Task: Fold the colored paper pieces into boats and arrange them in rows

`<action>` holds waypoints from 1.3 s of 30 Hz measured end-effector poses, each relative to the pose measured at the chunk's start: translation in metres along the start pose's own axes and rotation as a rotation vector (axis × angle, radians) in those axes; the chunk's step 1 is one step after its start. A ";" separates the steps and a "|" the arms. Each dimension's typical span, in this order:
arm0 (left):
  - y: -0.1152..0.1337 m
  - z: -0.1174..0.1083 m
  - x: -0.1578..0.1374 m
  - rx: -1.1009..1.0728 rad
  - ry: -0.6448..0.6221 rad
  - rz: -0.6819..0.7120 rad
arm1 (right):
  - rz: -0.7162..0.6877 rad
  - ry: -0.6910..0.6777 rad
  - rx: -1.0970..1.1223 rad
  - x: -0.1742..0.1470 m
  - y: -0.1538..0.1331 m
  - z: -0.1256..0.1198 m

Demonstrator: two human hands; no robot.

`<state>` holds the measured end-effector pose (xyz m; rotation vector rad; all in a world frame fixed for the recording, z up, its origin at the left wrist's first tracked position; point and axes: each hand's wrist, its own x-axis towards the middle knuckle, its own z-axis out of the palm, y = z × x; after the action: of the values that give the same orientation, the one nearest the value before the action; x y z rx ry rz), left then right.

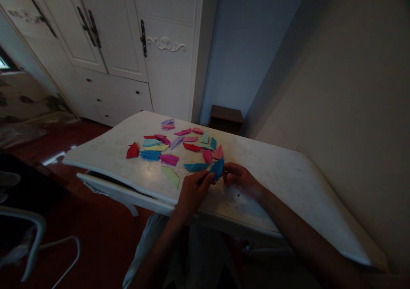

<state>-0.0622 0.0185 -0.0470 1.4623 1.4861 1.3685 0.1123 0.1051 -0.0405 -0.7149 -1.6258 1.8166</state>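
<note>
Over the front part of the white table, my left hand pinches a blue folded paper piece between thumb and fingers. My right hand is at the same piece's right edge, fingers curled and closed against it. Just left of the held piece lies another blue folded paper. Behind it are a magenta folded paper and a pink one. A pale green folded strip rests left of my left hand.
Several more folded papers, such as a red one, are scattered over the white table. Its front drawer stands partly open. A white wardrobe and a small brown box-like stand are behind. A wall borders the right side.
</note>
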 end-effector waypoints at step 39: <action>-0.012 -0.003 0.009 0.220 0.042 -0.012 | -0.121 1.307 -0.742 -0.094 -0.008 -0.281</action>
<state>-0.0702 0.0282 -0.0555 1.5633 1.7137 1.2677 0.3821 0.2265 -0.0627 -1.5964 -1.2315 0.2779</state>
